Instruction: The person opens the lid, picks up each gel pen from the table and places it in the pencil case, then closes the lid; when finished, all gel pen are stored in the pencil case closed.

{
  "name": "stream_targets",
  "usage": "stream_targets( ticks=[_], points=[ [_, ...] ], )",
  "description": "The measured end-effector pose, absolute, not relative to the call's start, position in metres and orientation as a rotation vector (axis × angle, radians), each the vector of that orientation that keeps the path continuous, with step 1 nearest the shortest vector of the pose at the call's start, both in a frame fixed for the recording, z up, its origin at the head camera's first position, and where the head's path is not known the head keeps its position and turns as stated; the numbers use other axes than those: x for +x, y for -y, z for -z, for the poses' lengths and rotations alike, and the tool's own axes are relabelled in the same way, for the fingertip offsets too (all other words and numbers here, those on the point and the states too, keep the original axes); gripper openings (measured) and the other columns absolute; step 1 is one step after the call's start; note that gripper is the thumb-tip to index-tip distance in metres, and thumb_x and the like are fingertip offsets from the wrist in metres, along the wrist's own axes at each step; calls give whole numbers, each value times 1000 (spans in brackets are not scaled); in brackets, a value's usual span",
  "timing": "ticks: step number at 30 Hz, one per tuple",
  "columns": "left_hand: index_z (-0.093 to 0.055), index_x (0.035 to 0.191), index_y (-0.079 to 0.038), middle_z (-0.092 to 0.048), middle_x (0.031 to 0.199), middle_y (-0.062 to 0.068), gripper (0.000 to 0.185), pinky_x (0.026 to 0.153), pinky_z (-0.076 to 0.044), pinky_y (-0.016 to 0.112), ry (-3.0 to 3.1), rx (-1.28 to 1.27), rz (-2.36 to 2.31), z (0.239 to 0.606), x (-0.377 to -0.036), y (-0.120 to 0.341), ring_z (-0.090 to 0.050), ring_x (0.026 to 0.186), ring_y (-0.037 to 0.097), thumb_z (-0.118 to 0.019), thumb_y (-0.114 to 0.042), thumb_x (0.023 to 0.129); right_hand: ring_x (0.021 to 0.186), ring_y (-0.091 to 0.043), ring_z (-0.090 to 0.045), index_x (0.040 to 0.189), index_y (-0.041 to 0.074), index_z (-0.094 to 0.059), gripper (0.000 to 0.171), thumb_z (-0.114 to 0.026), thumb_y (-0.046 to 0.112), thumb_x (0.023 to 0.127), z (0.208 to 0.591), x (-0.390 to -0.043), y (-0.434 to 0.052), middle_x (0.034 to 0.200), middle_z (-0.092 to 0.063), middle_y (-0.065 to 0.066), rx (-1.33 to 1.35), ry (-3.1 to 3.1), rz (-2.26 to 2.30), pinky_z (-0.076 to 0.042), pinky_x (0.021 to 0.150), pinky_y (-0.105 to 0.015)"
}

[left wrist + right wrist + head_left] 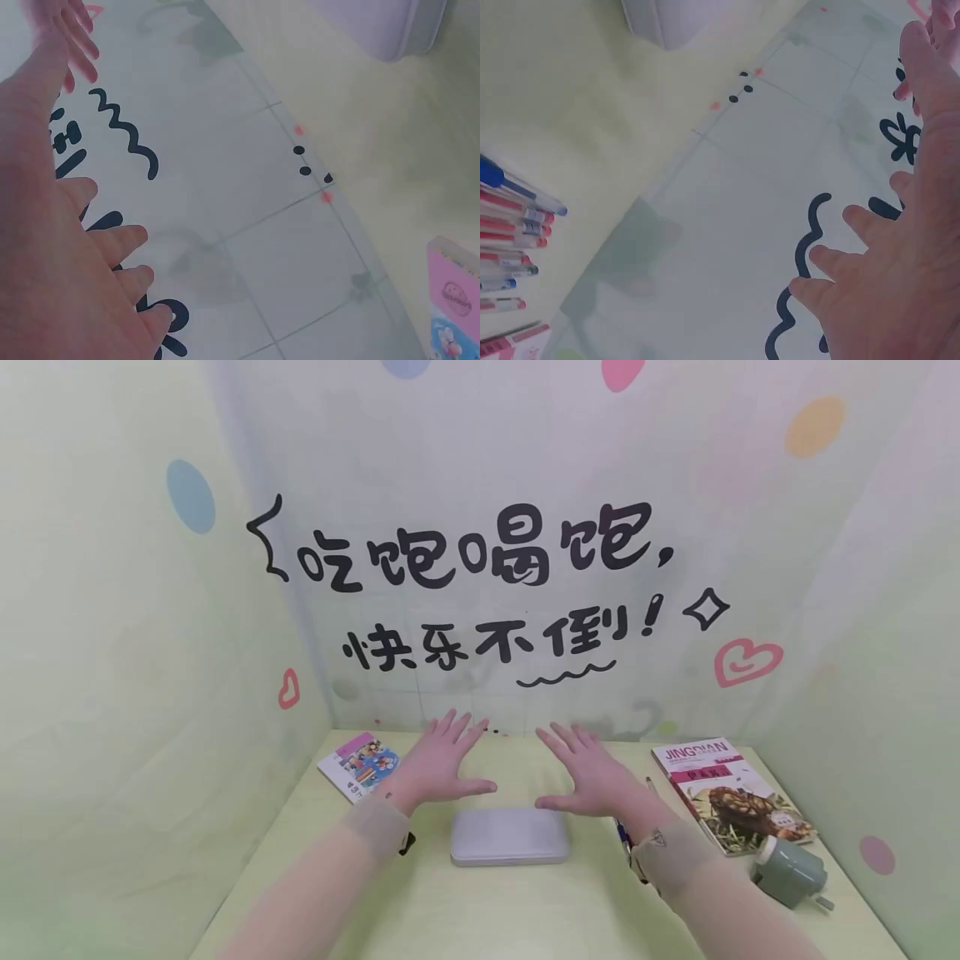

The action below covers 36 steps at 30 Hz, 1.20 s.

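Note:
My left hand (438, 766) is held up over the table with its fingers spread, holding nothing. To its right, my right hand (594, 777) is raised the same way, palm facing forward and fingers apart. Below and between them lies a closed pale lavender case (510, 837) on the table, touched by neither hand. In the left wrist view the left hand (82, 247) reaches out with straight fingers, and a corner of the case (382, 26) shows at the top. The right wrist view has the right hand (892, 262) with outstretched fingers, also apart from the case (667, 19).
A small colourful book (363, 767) lies at the back left. At the right are a magazine (735, 797) and a grey-green device with a small handle (791, 871). Several pens (514, 217) lie beneath the right arm. Printed cloth walls (487, 468) enclose the table.

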<state>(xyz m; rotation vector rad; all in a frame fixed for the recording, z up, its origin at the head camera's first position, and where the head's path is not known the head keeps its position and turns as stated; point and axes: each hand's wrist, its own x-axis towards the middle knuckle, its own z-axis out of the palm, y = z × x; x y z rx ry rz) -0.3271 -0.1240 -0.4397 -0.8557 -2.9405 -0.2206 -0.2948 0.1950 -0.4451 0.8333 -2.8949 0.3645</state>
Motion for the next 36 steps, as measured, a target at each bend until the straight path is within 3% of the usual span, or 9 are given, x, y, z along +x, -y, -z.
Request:
stream_targets(
  ticks=[9,15,22,30,36],
  points=[
    [-14,178,-36,-18,187,5,113,138,-23,70,3013,-785,523,478,-306,130,-14,174,41,-67,-84,90,159,-50,-44,170,24,-44,98,-86,61,89,492,-273,-186,175,-42,-21,941,2970,-558,-42,127,-73],
    [-20,178,-33,-24,185,8,114,136,-27,72,3033,-740,811,506,-292,134,-18,173,43,-75,-78,89,155,-51,-48,162,21,-55,92,-91,56,85,519,-263,-186,171,-46,-25,940,3008,-650,-44,125,-74],
    [-24,177,-27,-30,182,16,116,134,-29,73,3038,-676,1010,541,-282,138,-22,171,46,-81,-72,87,155,-51,-47,161,23,-57,83,-89,49,89,538,-257,-189,175,-42,-22,881,3047,-770,-43,127,-72],
    [-29,176,-27,-34,180,18,125,133,-33,73,3046,-653,1097,565,-274,146,-31,167,48,-89,-73,77,150,-49,-55,158,22,-60,77,-87,48,92,549,-256,-195,173,-45,-20,846,3005,-821,-50,123,-68],
    [-36,173,-18,-38,178,19,123,134,-32,72,3009,-680,1108,577,-272,155,-34,166,47,-95,-63,74,147,-50,-58,156,20,-62,76,-88,48,90,548,-254,-197,171,-47,-20,837,2988,-836,-51,121,-69]
  ],
)
